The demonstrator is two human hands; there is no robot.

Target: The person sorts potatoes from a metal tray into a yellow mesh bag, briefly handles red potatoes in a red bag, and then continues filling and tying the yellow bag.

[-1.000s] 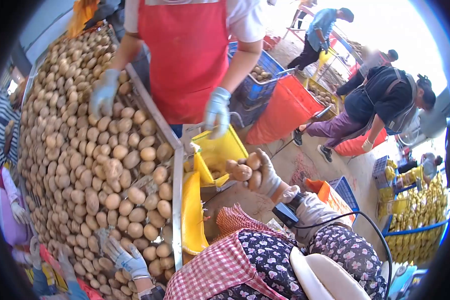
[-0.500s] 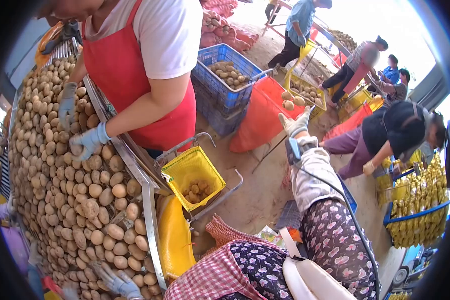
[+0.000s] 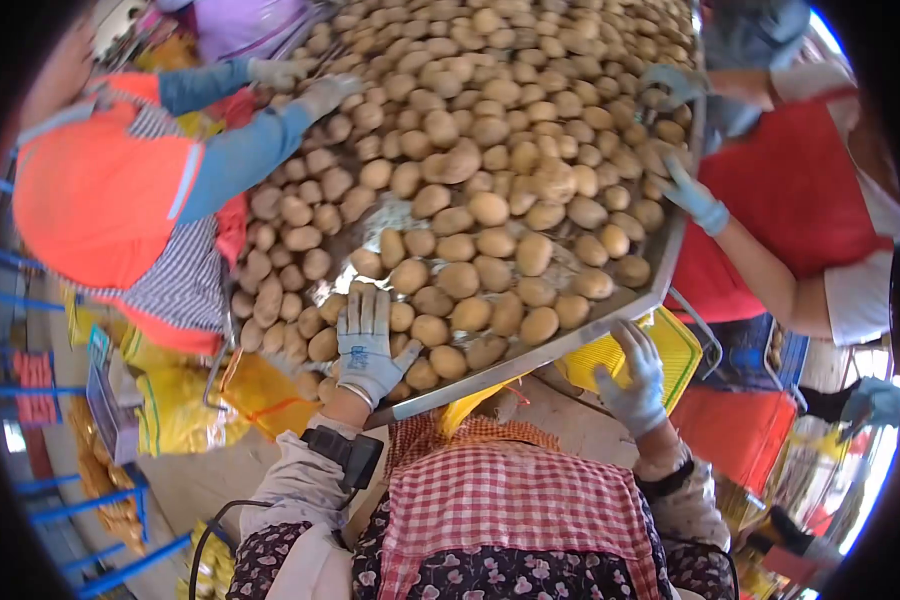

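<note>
My left hand (image 3: 370,345), in a grey-blue glove, lies spread over potatoes (image 3: 457,277) at the near edge of the metal sorting table (image 3: 570,335). Its fingers point away from me. My right hand (image 3: 635,385), also gloved, hovers just outside the table's rim with its fingers apart and nothing in them. It is beside a yellow mesh basket (image 3: 682,345). A yellow sack (image 3: 470,402) hangs below the rim between my two hands.
Across at the right, a co-worker in a red apron (image 3: 770,200) has both gloved hands at the potatoes. Another in an orange vest (image 3: 110,195) reaches in from the left. A red sack (image 3: 745,435) and a blue crate (image 3: 750,350) stand at the right.
The view has swung round to face the table. My right hand has come back from being stretched out toward the aisle to near the rim. My left hand stays over the potatoes.
</note>
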